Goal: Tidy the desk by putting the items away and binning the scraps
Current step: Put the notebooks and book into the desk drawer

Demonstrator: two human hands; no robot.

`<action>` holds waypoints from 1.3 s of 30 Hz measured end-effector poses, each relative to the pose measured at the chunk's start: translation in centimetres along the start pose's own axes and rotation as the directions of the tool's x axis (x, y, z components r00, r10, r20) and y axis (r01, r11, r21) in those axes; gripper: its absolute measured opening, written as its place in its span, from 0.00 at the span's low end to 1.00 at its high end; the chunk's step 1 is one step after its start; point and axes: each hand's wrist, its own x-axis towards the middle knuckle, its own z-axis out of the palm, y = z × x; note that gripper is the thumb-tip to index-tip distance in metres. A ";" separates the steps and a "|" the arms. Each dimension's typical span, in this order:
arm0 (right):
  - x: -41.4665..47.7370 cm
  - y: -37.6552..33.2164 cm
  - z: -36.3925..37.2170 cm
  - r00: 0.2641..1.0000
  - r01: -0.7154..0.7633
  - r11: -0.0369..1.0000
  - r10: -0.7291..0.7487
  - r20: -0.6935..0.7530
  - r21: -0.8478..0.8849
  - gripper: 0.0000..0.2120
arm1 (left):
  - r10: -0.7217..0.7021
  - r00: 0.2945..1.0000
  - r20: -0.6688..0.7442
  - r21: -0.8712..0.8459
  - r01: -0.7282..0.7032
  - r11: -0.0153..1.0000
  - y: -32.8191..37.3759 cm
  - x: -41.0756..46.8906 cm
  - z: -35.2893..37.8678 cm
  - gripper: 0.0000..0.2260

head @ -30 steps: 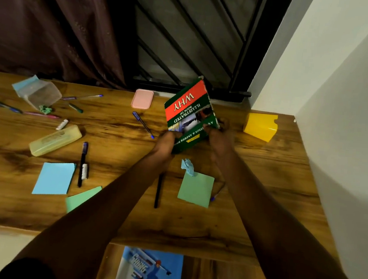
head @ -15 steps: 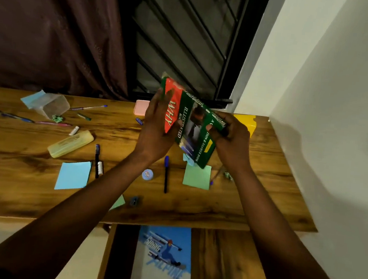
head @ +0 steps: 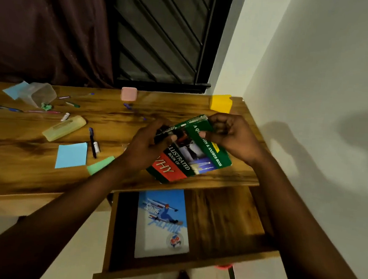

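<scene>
Two hands grip one green book (head: 196, 150) above the desk (head: 17, 175) front edge: left hand (head: 148, 146) and right hand (head: 230, 137) fingers closed on its far end. Open drawer (head: 222, 219) below the book holds a blue booklet (head: 162, 222).

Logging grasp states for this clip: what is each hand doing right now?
Left hand: closed on the green book, at its left edge.
Right hand: closed on the same book's top corner.

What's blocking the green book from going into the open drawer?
Nothing visible. Both hands, left hand and right hand, hold the green book above the desk's front edge. The open drawer lies below; a blue book fills its left side, the right side is bare.
</scene>
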 end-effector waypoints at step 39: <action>-17.8 24.7 -3.7 0.637 -0.767 0.546 0.707 0.305 0.336 0.11 | -0.901 0.246 0.357 -0.411 0.908 0.085 -2.7 -12.4 20.3 0.13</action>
